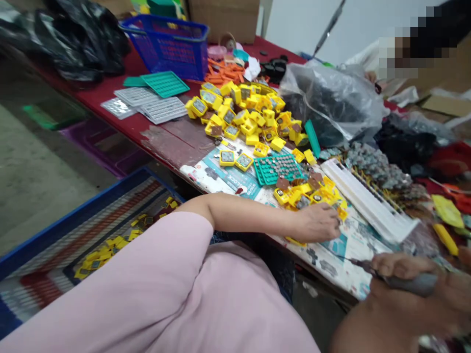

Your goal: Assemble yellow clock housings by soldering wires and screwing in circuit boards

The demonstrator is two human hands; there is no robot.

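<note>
My left hand [319,222] rests at the near edge of a heap of yellow plastic casings [309,192], its fingers curled down; what they hold, if anything, is hidden. At the lower right, my right hand [408,274] is wrapped round a soldering iron [414,283], whose thin tip points left over the printed sheet [333,267]. Beyond my left hand lies a teal tray [277,169] with small round metal parts. Two yellow casings [235,159] with grey inserts sit left of that tray. A larger pile of yellow casings [250,115] spreads behind.
A blue basket [169,46], grey trays [164,109] and orange pieces [224,72] stand farther back. Right are a clear bag [331,98], a white strip [368,201] and wired grey parts [379,164]. A blue crate [37,235] is lower left. Another person is at upper right.
</note>
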